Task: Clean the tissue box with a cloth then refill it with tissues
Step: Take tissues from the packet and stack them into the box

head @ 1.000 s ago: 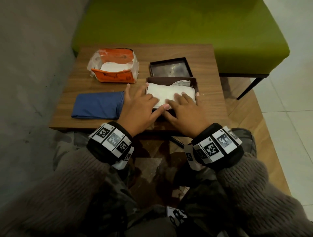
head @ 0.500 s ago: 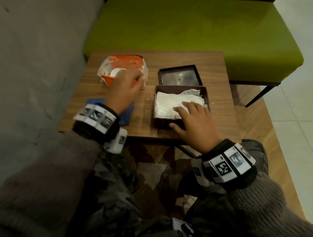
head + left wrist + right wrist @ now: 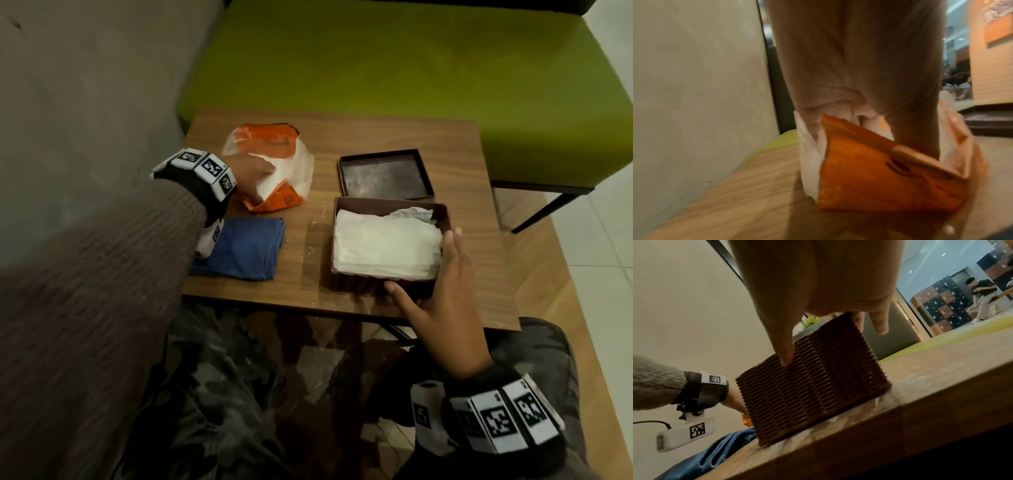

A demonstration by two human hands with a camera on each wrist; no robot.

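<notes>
The dark brown tissue box (image 3: 356,282) sits open near the table's front edge, filled with white tissues (image 3: 383,243). My right hand (image 3: 445,281) rests at its near right corner, thumb on the ribbed front wall (image 3: 818,386) and straight fingers (image 3: 879,321) along the right side. The box's lid (image 3: 383,178) lies upside down just behind it. My left hand (image 3: 251,176) reaches into the orange tissue pack (image 3: 274,202) at the back left. In the left wrist view the left hand (image 3: 865,113) pinches white tissues (image 3: 809,146) inside the orange tissue pack (image 3: 879,178). The folded blue cloth (image 3: 246,248) lies at the front left.
The small wooden table (image 3: 308,287) stands between a grey wall (image 3: 85,85) on the left and a green bench (image 3: 376,68) behind. My knees are under its front edge. A strip of bare tabletop separates the cloth from the box.
My left hand left the tissue box, crossed to the back left and went into the orange pack. My right hand slid from the tissues to the box's near right corner.
</notes>
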